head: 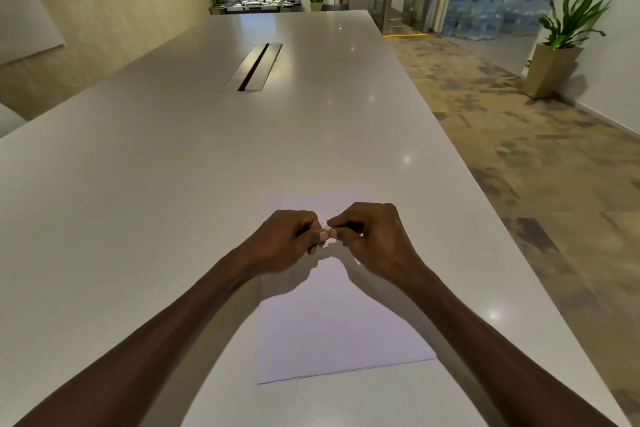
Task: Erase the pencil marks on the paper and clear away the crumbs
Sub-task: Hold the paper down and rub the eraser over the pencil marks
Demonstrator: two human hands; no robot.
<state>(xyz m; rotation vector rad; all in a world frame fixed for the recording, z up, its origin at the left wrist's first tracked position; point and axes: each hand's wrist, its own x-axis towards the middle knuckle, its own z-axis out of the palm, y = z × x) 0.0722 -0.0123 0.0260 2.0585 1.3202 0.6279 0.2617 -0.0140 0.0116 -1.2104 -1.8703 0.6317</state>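
paper [332,315], left hand [287,243], right hand [374,236] curled, thumbs touching

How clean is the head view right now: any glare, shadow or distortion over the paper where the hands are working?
Head view: wide-angle bending curves the table edges; small ceiling-light glints dot its glossy top, none on the paper. The left hand and right hand cast soft shadows onto the sheet beneath them. Whatever they pinch is too small to tell.
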